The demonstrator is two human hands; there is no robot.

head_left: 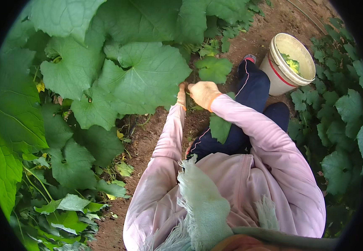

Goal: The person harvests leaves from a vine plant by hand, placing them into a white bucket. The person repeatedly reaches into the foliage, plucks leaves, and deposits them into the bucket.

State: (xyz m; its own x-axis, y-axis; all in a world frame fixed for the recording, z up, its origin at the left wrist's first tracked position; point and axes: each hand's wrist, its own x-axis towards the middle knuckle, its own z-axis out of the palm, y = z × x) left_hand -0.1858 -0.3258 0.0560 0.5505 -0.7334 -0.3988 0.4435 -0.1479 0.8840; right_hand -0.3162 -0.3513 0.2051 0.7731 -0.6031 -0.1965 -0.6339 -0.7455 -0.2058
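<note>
My left hand (181, 95) is at the edge of a large green leaf (137, 77), partly behind it, with its fingers drawn together. My right hand (204, 94) is closed right beside it, thumb and finger meeting at the left hand's fingertips; a thin bit of green shows between them, too small to name. A smaller leaf (213, 67) hangs above my right hand, and another leaf (219, 127) lies below my right wrist, over my dark trouser leg. Both my forearms are in pink sleeves.
A white bucket (275, 75) with a red band and some leaves inside stands at the upper right. Dense plants (70, 163) fill the left, and more foliage (336, 138) lines the right. Brown soil (133, 159) runs between them, beneath my bent legs.
</note>
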